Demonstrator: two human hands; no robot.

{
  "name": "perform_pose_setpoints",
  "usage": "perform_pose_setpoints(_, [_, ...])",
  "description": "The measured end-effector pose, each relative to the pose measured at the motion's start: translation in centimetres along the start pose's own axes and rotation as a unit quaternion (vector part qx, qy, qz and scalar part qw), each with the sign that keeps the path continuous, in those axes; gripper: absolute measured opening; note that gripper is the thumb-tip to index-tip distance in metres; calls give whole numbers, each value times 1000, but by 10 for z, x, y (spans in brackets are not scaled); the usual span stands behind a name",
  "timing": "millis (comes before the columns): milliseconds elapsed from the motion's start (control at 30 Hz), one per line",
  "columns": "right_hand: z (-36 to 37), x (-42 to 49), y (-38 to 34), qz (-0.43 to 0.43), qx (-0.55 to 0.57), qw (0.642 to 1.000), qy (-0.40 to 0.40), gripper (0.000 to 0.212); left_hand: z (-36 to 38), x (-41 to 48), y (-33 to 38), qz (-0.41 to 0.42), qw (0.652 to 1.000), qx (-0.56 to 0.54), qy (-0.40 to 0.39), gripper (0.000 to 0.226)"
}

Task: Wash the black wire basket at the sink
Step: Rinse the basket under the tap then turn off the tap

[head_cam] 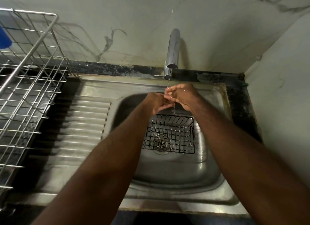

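Pale, grey-veined wall tiles (pixel 142 23) back a stainless steel sink (pixel 213 183), its basin smooth and rounded, with a ribbed drainboard (pixel 80 124) at centre left. Up top, a curved chrome faucet (pixel 173 47) drops a thin stream of water (pixel 168 81) right onto the hands. The left hand (pixel 156 104) and right hand (pixel 182 95) meet under it, fingers loose and touching each other, gripping nothing. Below them, untouched, the black wire basket (pixel 169 134) sits in the basin bottom, a square grid lying over the round drain (pixel 161 142). There's bare steel on all sides of it. A silver wire dish rack (pixel 28 84) runs off the left edge, blurred. Inside it, a blue object (pixel 4 38) is cut off and too little shows to identify it. Speckled dark countertop (pixel 239 107) rims the sink at right.
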State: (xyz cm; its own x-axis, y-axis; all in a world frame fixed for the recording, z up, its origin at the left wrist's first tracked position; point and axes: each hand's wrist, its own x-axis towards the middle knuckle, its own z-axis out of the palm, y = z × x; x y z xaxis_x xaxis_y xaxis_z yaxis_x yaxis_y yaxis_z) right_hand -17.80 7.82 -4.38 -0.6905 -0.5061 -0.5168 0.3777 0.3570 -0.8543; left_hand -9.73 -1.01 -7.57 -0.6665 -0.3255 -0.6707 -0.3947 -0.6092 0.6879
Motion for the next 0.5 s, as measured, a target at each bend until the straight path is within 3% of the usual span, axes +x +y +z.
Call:
perform_pose_setpoints(167, [-10,-5,-5,-17,2,1000,-9,12,2,-5,4,34,999,-7,22,20])
perform_pose_setpoints(367, [16,-5,-5,13,93,995,-35,15,2,-16,3,17,991,-126,-28,47])
perform_pose_setpoints(500, [24,-3,-6,-23,-34,999,-23,13,-2,-19,3,4,981,-191,-34,48])
